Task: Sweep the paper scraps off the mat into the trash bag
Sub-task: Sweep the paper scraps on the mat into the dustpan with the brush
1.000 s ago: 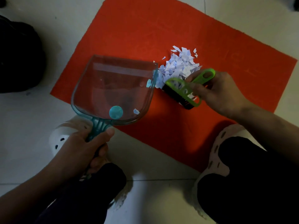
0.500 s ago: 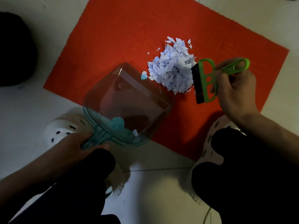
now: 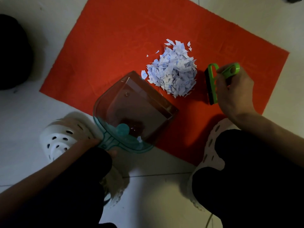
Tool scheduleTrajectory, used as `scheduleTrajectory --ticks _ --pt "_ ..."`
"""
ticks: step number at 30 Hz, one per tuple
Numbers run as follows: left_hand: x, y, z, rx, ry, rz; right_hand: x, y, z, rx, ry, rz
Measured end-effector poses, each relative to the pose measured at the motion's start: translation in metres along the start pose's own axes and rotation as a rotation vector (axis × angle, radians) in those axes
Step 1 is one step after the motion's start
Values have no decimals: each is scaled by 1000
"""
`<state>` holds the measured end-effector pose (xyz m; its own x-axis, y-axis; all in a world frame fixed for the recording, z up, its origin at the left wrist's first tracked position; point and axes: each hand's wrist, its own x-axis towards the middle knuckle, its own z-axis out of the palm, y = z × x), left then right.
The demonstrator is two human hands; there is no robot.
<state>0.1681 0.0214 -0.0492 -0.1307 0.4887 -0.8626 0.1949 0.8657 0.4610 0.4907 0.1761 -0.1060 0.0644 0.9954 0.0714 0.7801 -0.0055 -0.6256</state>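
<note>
Holding the dustpan tilted, the left hand grips its handle; scraps lie heaped mid-mat. At right, the right hand grips the brush. A fast stroke could scatter scraps past the pan's raised lip.

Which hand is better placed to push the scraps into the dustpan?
The right hand: it holds the brush beside the scraps, opposite the dustpan held by the left hand.
</note>
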Motion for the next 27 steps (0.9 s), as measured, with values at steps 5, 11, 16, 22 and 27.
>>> scheduleTrajectory --ticks 5,11,16,22,27 --pt "29 -16 12 67 181 106 -4 -14 15 8 -100 -85" --pt "39 -8 4 209 54 92 -12 -28 17 154 -203 -125" --pt "37 -3 8 204 54 46 -4 -19 4 94 -118 -104" --pt "36 -1 11 136 68 53 -4 -17 10 -10 -141 -116" --pt "33 4 11 125 45 34 -14 -40 21 108 -257 -191"
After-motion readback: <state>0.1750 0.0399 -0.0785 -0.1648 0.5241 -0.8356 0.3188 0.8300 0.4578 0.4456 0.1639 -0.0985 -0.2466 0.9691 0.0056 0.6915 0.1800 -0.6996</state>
